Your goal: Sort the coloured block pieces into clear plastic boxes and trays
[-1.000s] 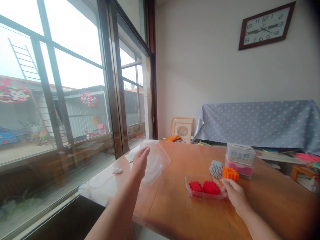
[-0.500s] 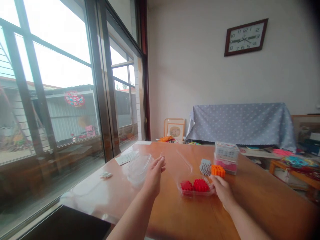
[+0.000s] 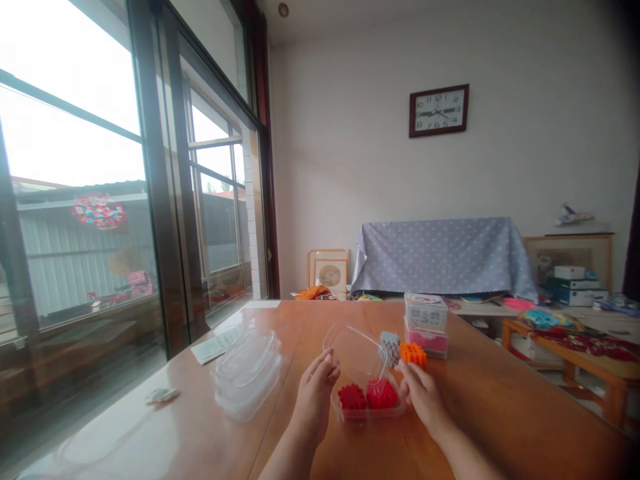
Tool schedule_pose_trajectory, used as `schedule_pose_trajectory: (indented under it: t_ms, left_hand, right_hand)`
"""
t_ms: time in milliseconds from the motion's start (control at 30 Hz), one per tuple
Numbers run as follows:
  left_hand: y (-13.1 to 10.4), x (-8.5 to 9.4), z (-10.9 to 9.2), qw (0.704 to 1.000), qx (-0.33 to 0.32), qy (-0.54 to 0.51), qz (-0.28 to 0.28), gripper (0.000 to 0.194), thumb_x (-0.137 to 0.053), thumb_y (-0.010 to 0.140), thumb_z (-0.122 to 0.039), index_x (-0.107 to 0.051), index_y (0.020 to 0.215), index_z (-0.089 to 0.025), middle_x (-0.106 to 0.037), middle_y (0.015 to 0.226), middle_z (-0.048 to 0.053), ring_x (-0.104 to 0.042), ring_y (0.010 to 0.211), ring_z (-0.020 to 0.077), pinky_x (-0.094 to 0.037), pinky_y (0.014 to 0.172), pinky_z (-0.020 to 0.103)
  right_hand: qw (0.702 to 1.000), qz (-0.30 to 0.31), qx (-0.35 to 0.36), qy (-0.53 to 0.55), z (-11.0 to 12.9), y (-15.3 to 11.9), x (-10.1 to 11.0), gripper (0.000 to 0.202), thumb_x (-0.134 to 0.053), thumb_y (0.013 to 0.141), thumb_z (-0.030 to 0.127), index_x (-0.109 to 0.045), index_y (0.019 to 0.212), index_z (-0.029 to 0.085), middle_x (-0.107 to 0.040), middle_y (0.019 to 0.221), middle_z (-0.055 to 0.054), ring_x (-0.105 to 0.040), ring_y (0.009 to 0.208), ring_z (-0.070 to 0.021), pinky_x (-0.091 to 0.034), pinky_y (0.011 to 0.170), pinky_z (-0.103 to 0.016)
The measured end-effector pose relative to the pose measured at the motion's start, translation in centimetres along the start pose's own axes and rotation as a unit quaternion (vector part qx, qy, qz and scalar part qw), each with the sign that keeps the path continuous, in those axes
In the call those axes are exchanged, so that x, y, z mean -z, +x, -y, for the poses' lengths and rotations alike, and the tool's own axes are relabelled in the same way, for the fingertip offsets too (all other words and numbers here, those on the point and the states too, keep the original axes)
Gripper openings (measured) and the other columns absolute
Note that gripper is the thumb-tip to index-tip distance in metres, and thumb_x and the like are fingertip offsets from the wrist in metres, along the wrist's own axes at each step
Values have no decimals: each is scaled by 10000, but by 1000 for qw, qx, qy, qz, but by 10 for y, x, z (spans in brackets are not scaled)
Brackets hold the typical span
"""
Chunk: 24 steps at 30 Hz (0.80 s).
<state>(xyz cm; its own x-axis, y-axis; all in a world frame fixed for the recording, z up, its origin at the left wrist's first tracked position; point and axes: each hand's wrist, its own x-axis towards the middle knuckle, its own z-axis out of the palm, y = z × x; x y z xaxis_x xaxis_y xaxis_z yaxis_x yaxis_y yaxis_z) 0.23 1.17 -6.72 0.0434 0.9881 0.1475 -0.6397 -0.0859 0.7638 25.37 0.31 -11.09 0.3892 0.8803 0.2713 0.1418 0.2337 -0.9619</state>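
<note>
- Table (image 3: 500, 407): carries the lot, likely as a flat base within reach of both hands. Right edge is well off the tub; strip of wood shows between them. Far edge sits behind the two-tier box.
- Stack of clear containers (image 3: 247, 377): parked left, probably to stay out of the working spot. Gap to left hand gives sideways room.
- Two-tier box (image 3: 426, 339): set back right, pink lower tier; likely stacked to save surface. Limits reach beyond the orange block.
- Clear tub (image 3: 373, 415): on the table between the hands, open side up, likely so both reach it. Near side has wood in front.
- Clear lid (image 3: 353, 341): tilted, overlaps tub's far side in view; can't tell if it touches the rim. Grey block close on its right, so little slack there.
- Left hand (image 3: 317, 387): fingertips closed on lid's left edge; edge pinch probably leaves the panel unobstructed.
- Right hand (image 3: 420, 392): fingers nearly together, pinching tub's right end, presumably steadying it. Orange block just beyond fingertips, tight.
- Red pieces (image 3: 352, 398): two, side by side in tub, walls likely containing them.
- Grey block (image 3: 390, 347), orange block (image 3: 413, 355): side by side behind tub, outside it.
</note>
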Motion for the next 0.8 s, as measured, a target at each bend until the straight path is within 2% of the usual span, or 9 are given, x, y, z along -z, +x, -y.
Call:
schedule_pose_trajectory:
  t_ms: [167, 333, 467, 600, 700, 800]
  left_hand:
    - [-5, 7, 3, 1000, -5, 9, 22, 475, -822, 795, -414, -753, 1201, -177, -697, 1286, 147, -624, 1252, 289, -443, 1136, 415]
    - [-6, 2, -7, 996, -25, 45, 68, 499, -700, 916, -421, -670, 1344, -169, -665, 1339, 157, -541, 1356, 317, -340, 1210, 480]
    - [-8, -2, -8, 990, -40, 82, 110, 465, -681, 929, -404, -673, 1347, -200, -583, 1446, 140, -503, 1388, 348, -362, 1197, 498]
    - [-14, -6, -10, 984, -44, 107, 134, 454, -668, 926, -417, -683, 1335, -222, -529, 1492, 124, -517, 1368, 354, -407, 1161, 491]
    - [-17, -8, -15, 974, -66, 166, 139, 400, -639, 935, -430, -722, 1265, -222, -574, 1433, 122, -535, 1333, 340, -445, 1105, 466]
    - [-15, -7, -21, 954, -113, 256, 104, 307, -625, 938, -450, -783, 956, -186, -656, 1300, 110, -537, 1304, 312, -424, 1086, 401]
  right_hand:
    - [999, -11, 43, -29, 12, 2, 2, 541, -537, 887, 711, -701, 834, 199, -607, 662, 1, -534, 571, -149, -455, 594, -291]
    - [998, -25, 47, -38, 22, -2, 7, 546, -554, 898, 684, -730, 1044, 189, -682, 807, -48, -603, 702, -194, -492, 676, -316]
    - [999, 1, 45, -20, 31, -9, 6, 584, -575, 897, 667, -701, 1223, 199, -725, 954, -83, -662, 857, -239, -525, 744, -326]
    - [1000, 10, 27, 13, 38, -12, 1, 667, -662, 846, 644, -627, 1349, 207, -712, 886, -50, -657, 825, -229, -527, 749, -324]
    - [998, 0, 21, 53, 41, -11, -1, 676, -714, 814, 598, -627, 1343, 186, -682, 818, -31, -624, 771, -203, -510, 753, -316]
    - [995, -11, -23, 92, 42, -10, 0, 615, -735, 793, 553, -672, 1285, 190, -647, 761, -15, -574, 702, -175, -474, 682, -294]
